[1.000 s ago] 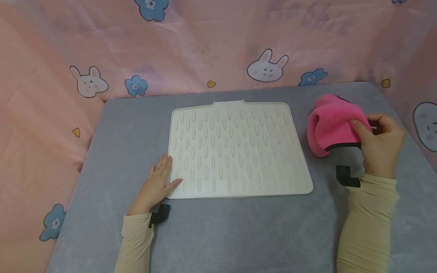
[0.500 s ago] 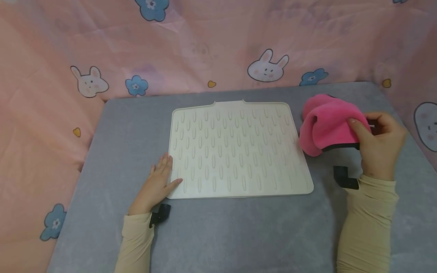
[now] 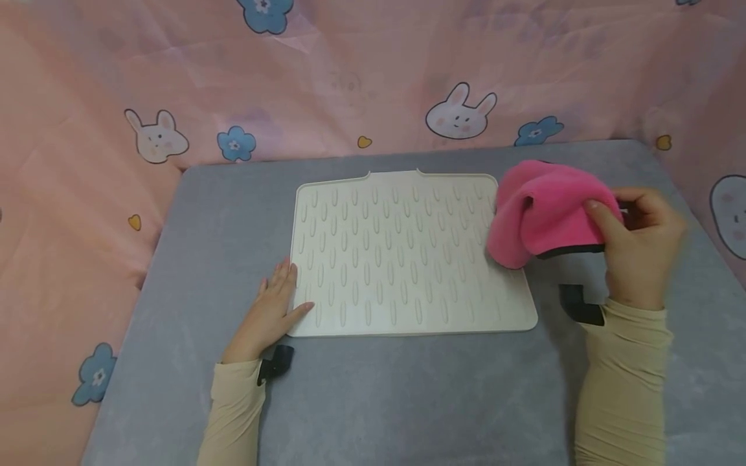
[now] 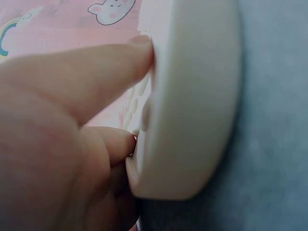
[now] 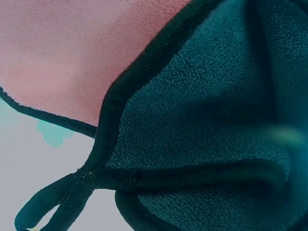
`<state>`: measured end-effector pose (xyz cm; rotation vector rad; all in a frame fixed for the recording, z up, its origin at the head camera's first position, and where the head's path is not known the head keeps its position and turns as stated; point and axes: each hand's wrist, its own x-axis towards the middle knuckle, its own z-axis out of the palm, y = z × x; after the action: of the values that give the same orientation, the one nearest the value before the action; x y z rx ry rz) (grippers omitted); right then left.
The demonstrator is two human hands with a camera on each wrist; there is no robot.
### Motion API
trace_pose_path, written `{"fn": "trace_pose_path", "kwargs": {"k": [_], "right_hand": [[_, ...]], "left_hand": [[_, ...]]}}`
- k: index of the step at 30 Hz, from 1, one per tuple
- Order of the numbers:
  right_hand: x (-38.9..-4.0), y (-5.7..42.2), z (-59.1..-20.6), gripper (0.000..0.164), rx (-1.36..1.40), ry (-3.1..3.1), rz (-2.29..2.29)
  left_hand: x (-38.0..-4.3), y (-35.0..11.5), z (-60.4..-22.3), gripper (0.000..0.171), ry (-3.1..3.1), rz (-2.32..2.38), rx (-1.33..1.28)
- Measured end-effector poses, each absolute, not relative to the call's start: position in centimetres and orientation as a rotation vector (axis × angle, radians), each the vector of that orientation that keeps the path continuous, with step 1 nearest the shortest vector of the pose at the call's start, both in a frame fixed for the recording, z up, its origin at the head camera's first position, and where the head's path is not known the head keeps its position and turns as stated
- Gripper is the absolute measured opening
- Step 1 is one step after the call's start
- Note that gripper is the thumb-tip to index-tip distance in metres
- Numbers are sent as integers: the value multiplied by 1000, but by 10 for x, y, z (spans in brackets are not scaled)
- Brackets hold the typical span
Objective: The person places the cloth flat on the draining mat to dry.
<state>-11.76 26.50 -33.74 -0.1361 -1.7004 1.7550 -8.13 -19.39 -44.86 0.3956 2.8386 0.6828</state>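
Observation:
A white drain board (image 3: 396, 259), covered in rows of raised oval ridges, lies flat with its spout notch at the far side. My left hand (image 3: 268, 307) rests on its near left corner, fingers straight along the left edge and thumb on top. In the left wrist view the thumb (image 4: 110, 65) touches the board's rim (image 4: 192, 106). My right hand (image 3: 647, 246) pinches a pink cleaning cloth (image 3: 559, 207) with black edging, which hangs folded over the board's right edge; contact there cannot be told. The right wrist view shows the cloth's dark side (image 5: 192, 130) and its hanging loop (image 5: 48, 202).
Under the board is a table with a grey cover (image 3: 408, 401). A pink curtain (image 3: 350, 77) printed with rabbits and flowers rises behind and along both sides. A black wrist mount (image 3: 577, 304) shows at the right cuff, another (image 3: 276, 366) at the left.
My right hand has carried the pink cloth to the left, from beside the board to over its right edge. The left hand keeps its place on the board.

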Motion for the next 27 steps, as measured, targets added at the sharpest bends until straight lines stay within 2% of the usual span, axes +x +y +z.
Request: {"fn": "trace_pose_path", "kwargs": {"k": [13,27], "right_hand": [[-129,228,-330,15,-59,-2019,1536],[-141,165,-317,19,143,-2095,1592]], "left_hand": [[-83,-193,-450,80,2827,689,395],[-82,-196,-449,80,2838,691,385]]}}
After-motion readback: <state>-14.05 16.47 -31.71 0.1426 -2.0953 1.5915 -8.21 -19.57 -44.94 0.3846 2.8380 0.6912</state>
